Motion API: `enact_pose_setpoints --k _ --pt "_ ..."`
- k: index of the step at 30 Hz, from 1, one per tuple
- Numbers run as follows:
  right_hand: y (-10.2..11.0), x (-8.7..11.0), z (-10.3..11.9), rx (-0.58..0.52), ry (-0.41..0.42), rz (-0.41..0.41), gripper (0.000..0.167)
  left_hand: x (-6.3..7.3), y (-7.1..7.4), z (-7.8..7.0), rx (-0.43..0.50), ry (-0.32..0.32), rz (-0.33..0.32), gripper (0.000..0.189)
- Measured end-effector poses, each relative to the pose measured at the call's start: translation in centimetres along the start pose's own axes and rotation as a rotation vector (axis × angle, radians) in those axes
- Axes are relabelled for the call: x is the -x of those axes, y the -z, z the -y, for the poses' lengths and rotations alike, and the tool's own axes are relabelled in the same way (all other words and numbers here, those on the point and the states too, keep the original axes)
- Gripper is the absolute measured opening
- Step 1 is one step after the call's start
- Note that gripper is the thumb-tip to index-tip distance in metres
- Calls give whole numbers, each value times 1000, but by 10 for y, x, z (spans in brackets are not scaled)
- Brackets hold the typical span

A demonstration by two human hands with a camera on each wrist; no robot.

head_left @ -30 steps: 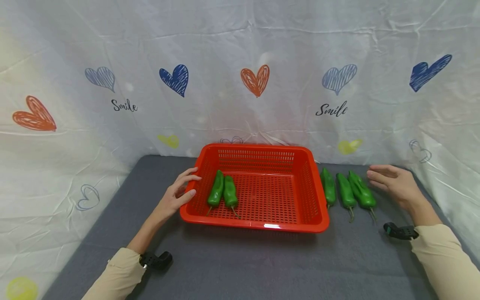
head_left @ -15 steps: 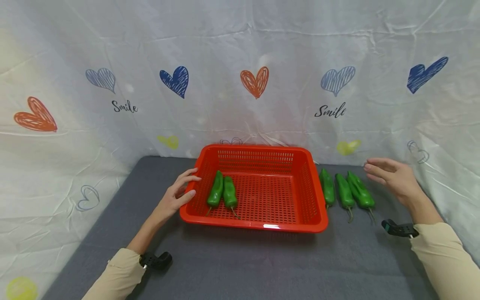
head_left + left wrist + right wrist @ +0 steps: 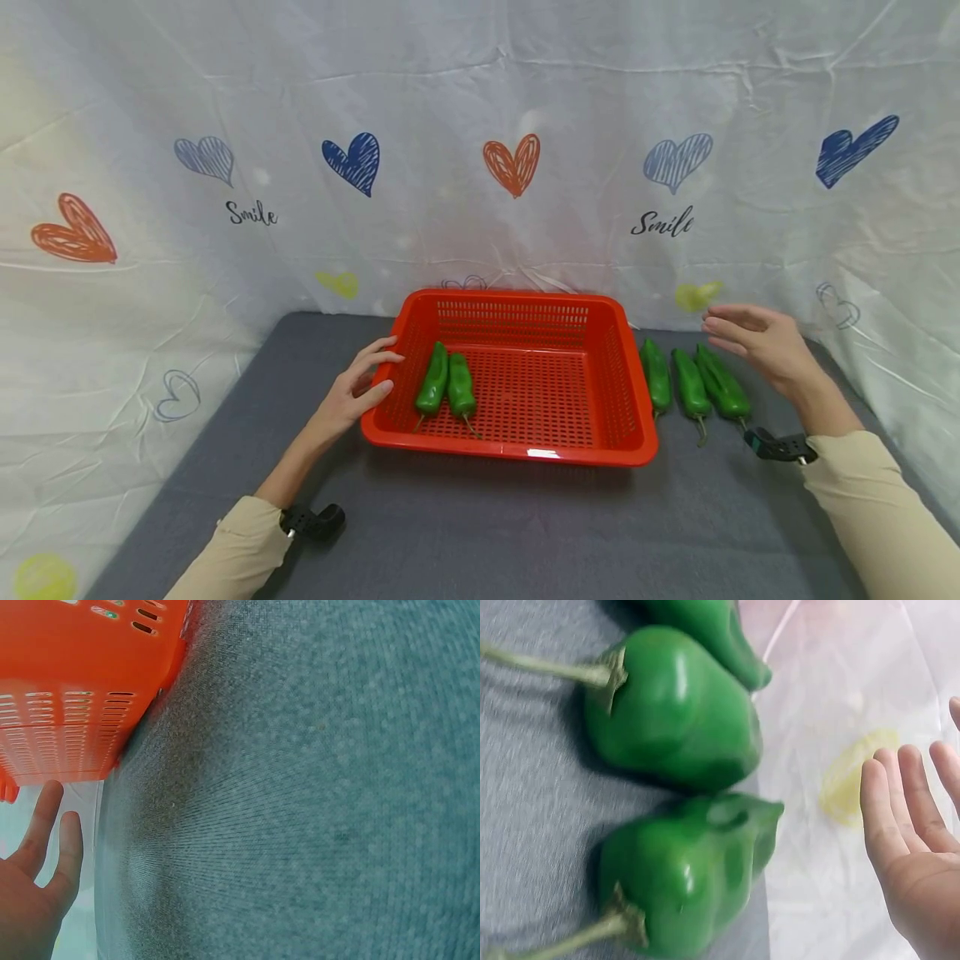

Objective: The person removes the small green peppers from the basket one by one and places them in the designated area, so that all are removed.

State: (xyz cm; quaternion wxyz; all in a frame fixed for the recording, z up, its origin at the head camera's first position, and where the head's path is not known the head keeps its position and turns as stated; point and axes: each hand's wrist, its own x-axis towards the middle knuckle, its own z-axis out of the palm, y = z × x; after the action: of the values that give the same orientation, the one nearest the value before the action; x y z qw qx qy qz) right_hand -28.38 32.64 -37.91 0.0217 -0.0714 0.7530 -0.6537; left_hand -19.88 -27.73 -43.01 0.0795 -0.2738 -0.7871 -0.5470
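A red plastic basket (image 3: 510, 454) with slotted walls stands on the table, two green peppers (image 3: 432, 382) lying in its left part. At its left rim is my left hand (image 3: 351, 393), fingertips and thumb at the edge; straight fingers show beside the basket wall in the left wrist view. To the right of the basket, three more green peppers (image 3: 691, 383) lie side by side with their stems toward me. My right hand (image 3: 765, 346) hovers over the far end of the rightmost pepper (image 3: 682, 877), fingers extended and holding nothing.
Dark grey cloth (image 3: 480, 533) covers the table. A white curtain (image 3: 450, 100) printed with hearts and "Smile" hangs right behind the basket and along the left and right sides.
My right hand has moved left and slightly away from me, from beside the rightmost pepper to over its far end. The left hand and the peppers stay where they were.
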Motion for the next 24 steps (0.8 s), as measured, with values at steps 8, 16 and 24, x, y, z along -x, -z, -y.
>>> enact_pose_setpoints --k 8,16,24 --pt "-18 -11 7 5 14 19 43 0 0 -1 2 -11 2 38" --pt "-33 -20 15 -11 9 34 44 0 0 0 -7 7 0 39" --pt "-48 -27 23 -43 14 48 41 0 1 1 -10 24 1 39"
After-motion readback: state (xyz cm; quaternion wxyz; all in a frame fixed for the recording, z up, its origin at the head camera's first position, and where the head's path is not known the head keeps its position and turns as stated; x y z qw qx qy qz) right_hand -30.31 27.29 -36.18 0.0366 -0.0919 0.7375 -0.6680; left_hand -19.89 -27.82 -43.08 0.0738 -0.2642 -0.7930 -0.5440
